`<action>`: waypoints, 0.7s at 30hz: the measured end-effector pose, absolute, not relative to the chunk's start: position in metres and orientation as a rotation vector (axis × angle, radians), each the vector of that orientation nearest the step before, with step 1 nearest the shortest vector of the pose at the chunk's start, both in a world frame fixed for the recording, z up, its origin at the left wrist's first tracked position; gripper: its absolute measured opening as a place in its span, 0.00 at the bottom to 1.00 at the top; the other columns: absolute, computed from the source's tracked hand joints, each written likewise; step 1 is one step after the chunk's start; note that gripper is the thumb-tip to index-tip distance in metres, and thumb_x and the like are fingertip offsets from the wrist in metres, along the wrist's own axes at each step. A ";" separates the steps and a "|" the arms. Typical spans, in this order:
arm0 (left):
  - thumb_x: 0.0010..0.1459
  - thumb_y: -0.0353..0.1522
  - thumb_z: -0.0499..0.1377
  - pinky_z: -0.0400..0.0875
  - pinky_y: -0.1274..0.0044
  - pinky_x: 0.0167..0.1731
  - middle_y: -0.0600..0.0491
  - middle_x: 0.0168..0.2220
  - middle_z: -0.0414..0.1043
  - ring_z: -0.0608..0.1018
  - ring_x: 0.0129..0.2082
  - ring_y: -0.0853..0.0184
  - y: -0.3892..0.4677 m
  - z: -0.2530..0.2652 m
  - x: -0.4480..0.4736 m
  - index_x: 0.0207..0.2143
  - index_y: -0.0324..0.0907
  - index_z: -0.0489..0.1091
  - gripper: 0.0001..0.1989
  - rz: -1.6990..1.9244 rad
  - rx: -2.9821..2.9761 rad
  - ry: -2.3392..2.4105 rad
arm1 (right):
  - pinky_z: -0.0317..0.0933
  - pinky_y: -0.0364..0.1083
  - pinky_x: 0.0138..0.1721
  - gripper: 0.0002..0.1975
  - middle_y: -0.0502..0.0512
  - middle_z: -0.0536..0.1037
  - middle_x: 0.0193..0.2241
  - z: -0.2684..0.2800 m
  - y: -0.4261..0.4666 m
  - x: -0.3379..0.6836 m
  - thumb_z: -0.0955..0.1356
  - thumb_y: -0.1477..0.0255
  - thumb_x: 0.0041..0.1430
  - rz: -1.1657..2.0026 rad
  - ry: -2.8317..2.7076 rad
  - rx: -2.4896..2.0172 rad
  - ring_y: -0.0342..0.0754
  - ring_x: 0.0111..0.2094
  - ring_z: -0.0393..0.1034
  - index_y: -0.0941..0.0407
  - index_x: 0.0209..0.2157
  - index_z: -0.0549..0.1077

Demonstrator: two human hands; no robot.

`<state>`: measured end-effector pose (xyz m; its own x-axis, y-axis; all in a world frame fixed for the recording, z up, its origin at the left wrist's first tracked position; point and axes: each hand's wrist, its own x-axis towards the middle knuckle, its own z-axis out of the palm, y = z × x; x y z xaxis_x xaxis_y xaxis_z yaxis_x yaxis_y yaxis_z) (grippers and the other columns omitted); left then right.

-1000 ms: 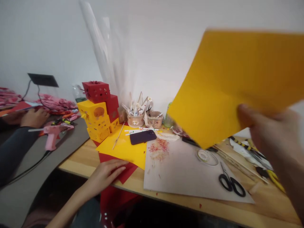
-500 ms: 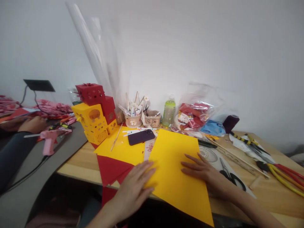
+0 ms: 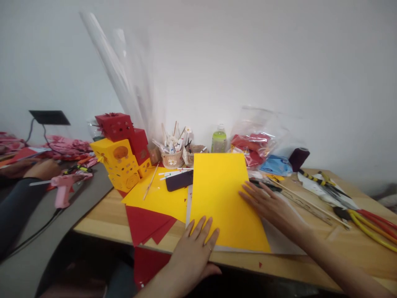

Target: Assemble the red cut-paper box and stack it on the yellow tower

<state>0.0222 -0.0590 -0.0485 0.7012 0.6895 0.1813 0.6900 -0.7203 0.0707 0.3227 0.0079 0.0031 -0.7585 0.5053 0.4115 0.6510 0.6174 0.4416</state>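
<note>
A large sheet of yellow paper point(image 3: 218, 198) lies before me, over a pale sheet point(image 3: 283, 238) that shows along its lower and right edges. My left hand point(image 3: 194, 250) is open, its spread fingers touching the yellow sheet's lower left corner, the thumb below the table's front edge. At the right edge of the sheet rests my right hand point(image 3: 263, 200), open with fingers stretched out flat. To the left, another yellow sheet point(image 3: 167, 198) overlaps red paper point(image 3: 149, 223). A dark phone point(image 3: 179, 181) is partly covered by the large sheet.
Stacked red and yellow paper boxes point(image 3: 119, 153) stand at the left. Behind are a pen basket point(image 3: 173, 159), a green bottle point(image 3: 218, 140) and a clear bag point(image 3: 252, 142). Pliers point(image 3: 325, 186) lie right. A co-worker's hand point(image 3: 43, 169) is near a pink glue gun point(image 3: 63, 188).
The yellow sheet has shifted left and up, now flat on the table and straighter, covering part of the phone. My left hand has moved right and down. The scissors at the right are now hidden.
</note>
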 end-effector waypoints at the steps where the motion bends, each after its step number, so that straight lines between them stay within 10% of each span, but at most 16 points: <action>1: 0.50 0.55 0.55 0.60 0.53 0.56 0.34 0.63 0.51 0.57 0.63 0.45 -0.058 -0.049 0.028 0.62 0.38 0.54 0.44 -0.299 -2.887 -1.207 | 0.55 0.64 0.56 0.31 0.62 0.65 0.59 0.003 0.008 0.322 0.54 0.88 0.57 -0.859 -2.572 -0.991 0.57 0.60 0.57 0.57 0.61 0.58; 6: 0.48 0.57 0.55 0.58 0.51 0.56 0.31 0.63 0.49 0.56 0.63 0.45 -0.056 -0.051 0.047 0.62 0.37 0.53 0.47 -0.331 -2.827 -1.298 | 0.63 0.60 0.52 0.23 0.64 0.68 0.56 -0.012 -0.031 0.309 0.60 0.74 0.63 -0.683 -2.614 -1.109 0.57 0.56 0.64 0.59 0.60 0.61; 11: 0.49 0.59 0.49 0.61 0.58 0.56 0.34 0.62 0.52 0.59 0.63 0.49 -0.061 -0.056 0.032 0.62 0.35 0.55 0.47 -0.373 -2.804 -1.245 | 0.62 0.54 0.54 0.43 0.61 0.60 0.61 -0.039 -0.075 0.298 0.64 0.54 0.58 -0.230 -2.721 -1.094 0.54 0.60 0.57 0.54 0.66 0.38; 21: 0.57 0.53 0.49 0.67 0.54 0.50 0.34 0.59 0.58 0.67 0.58 0.48 -0.077 -0.054 -0.010 0.60 0.30 0.56 0.40 -0.389 -2.577 -1.259 | 0.67 0.59 0.44 0.50 0.71 0.69 0.54 -0.041 -0.085 0.287 0.59 0.47 0.57 -0.736 -2.538 -1.171 0.63 0.52 0.67 0.66 0.66 0.34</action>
